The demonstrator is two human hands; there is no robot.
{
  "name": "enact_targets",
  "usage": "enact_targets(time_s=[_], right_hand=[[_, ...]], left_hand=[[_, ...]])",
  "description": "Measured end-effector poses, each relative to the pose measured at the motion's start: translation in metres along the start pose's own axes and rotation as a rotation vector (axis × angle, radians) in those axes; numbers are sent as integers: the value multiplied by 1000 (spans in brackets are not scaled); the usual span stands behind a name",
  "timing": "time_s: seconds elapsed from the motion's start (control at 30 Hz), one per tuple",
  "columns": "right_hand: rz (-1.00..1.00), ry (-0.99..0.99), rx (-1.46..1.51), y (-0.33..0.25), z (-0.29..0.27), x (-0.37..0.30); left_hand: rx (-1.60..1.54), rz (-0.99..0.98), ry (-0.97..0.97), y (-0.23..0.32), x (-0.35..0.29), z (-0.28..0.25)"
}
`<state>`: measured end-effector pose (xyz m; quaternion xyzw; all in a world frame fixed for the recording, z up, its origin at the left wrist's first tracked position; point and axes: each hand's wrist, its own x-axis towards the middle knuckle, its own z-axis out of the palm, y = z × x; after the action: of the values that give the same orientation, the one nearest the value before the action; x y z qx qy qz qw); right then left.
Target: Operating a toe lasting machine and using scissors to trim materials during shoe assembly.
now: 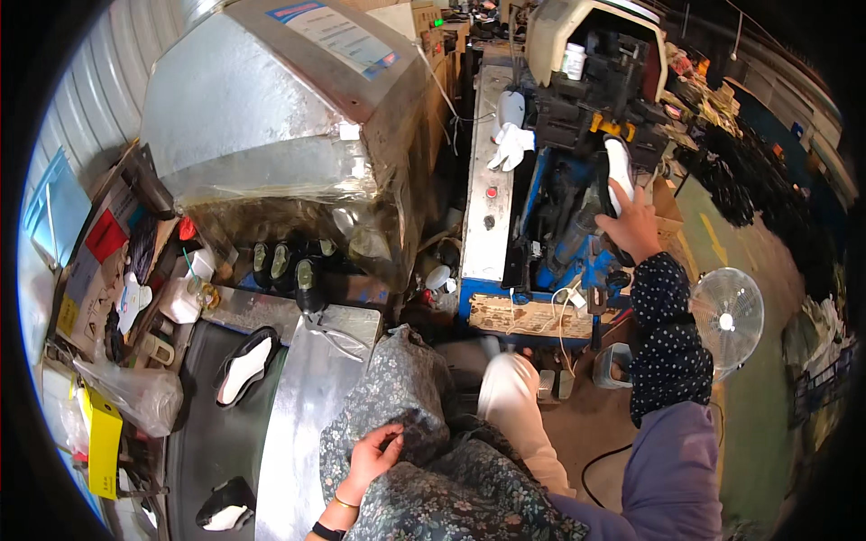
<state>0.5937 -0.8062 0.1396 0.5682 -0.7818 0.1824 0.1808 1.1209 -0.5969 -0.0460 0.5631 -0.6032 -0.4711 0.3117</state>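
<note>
A shoe with a white underside [619, 169] stands nearly upright at the blue and black machine [564, 212], its top end near a yellow part. My right hand [634, 227] grips the shoe's lower end, thumb and fingers spread around it. Down at the lower middle, my left hand [370, 458] is closed with curled fingers over the grey floral apron [383, 379] on my lap. Whatever lies inside those fingers, if anything, is hidden.
Two dark shoes with white undersides, one a shoe [244, 365], lie on the dark conveyor belt [203, 433] at left. Several black shoes [281, 263] stand under the metal hood [262, 99]. White gloves [512, 147] hang at the machine's panel. A fan [726, 321] stands at right.
</note>
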Motion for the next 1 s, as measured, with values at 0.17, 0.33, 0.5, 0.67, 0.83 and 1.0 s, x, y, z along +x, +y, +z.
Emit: enact_targets(time_s=[0.17, 0.33, 0.5, 0.67, 0.83, 1.0], right_hand=[[-83, -65, 252, 8, -1, 8], [-77, -143, 289, 36, 39, 58], [-75, -154, 282, 102, 100, 132], [-164, -255, 533, 138, 118, 176], [-191, -38, -96, 82, 80, 150], [-682, -8, 365, -70, 64, -3]], left_hand=[[151, 93, 138, -2, -5, -32], [403, 124, 483, -45, 9, -103], [968, 155, 605, -99, 59, -209], [1142, -126, 547, -117, 131, -304], [918, -132, 93, -100, 210, -324], [1294, -137, 136, -67, 195, -283]])
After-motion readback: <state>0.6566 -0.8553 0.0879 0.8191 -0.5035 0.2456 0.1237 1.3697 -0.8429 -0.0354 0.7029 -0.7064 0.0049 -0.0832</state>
